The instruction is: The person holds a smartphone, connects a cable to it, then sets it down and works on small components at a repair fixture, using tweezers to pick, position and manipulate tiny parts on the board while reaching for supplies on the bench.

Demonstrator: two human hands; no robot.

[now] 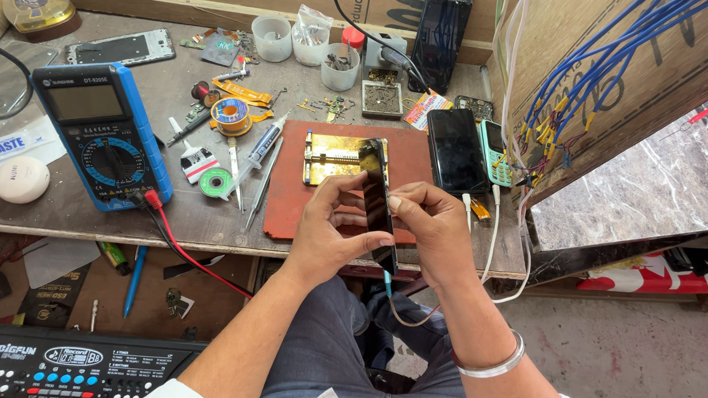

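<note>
Workbench (208, 215) cups (341, 67) (screws); hands (328, 230) grip phone (376, 200).

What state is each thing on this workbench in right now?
Black smartphone: held edge-up in left hand and right hand, cable plugged in below.
Multimeter: screen blank, leads attached.
Second phone: flat, screen dark.
Metal clamp holder: empty on red mat.
White cups: open.
</note>
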